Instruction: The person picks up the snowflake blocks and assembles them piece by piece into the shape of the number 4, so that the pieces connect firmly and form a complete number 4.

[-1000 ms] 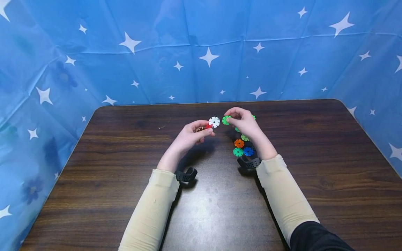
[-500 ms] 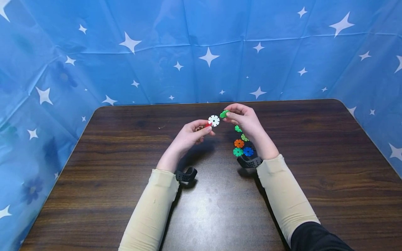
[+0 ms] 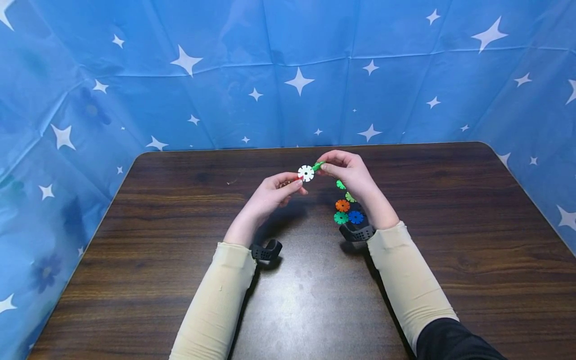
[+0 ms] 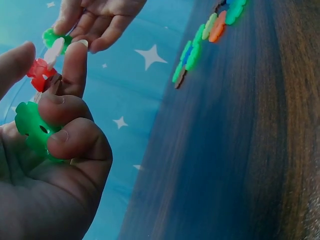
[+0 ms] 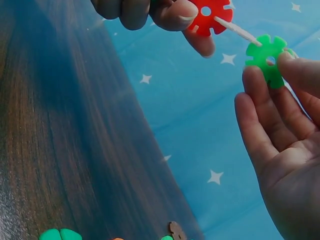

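Observation:
Above the far part of the table, my left hand (image 3: 272, 192) pinches a red notched snowflake disc (image 4: 40, 75) between thumb and index finger. A white disc (image 3: 306, 173) is slotted into the red one and sticks out toward the right. Farther back in the left palm, a green disc (image 4: 31, 125) lies under the curled fingers. My right hand (image 3: 353, 175) pinches another green disc (image 5: 260, 52) by its edge. This disc stands edge-on to the head camera, and its rim meets the white disc; how deep the slots engage cannot be seen.
Several loose discs lie on the dark wooden table (image 3: 180, 240) by the right wrist, among them orange (image 3: 342, 205), teal-green (image 3: 341, 218) and blue (image 3: 356, 217) ones. Black straps (image 3: 266, 251) circle both wrists. A blue star-printed curtain (image 3: 270, 45) hangs behind the table.
My right hand has turned its green disc from face-on to edge-on and brought it left against the white disc. The left hand has stayed nearly still.

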### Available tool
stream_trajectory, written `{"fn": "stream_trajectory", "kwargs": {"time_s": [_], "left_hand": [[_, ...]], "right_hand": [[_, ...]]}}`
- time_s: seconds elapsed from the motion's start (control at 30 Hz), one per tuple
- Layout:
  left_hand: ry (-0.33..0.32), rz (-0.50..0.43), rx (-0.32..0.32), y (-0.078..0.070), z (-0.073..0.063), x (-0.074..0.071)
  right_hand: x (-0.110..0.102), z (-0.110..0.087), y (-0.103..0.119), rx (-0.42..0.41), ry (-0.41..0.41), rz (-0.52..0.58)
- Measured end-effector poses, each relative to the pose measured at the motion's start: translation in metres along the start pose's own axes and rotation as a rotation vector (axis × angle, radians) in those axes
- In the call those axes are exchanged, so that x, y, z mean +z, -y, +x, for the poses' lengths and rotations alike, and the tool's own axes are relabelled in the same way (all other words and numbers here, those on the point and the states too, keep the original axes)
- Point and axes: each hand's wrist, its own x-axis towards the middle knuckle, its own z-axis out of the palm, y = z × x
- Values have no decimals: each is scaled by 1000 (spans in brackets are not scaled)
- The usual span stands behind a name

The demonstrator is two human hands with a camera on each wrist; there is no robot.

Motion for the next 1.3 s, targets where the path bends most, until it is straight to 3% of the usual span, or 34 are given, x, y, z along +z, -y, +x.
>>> {"fn": "stream_trajectory", "kwargs": {"time_s": [0.2,0.57,1.07,1.3], "left_hand": [[4,8,4,1,0,1],[9,41,-11,-1,-2,2],[14,41,7,0,-1,2],[30,50,31,-4,-3,5]], "right_hand": [[0,-1,1,-32,21,-29],[3,-2,1,-21,-10,-110],[6,-1,0,-56,-26,-142],[8,-2,-3,-63,-17,-99]]}}
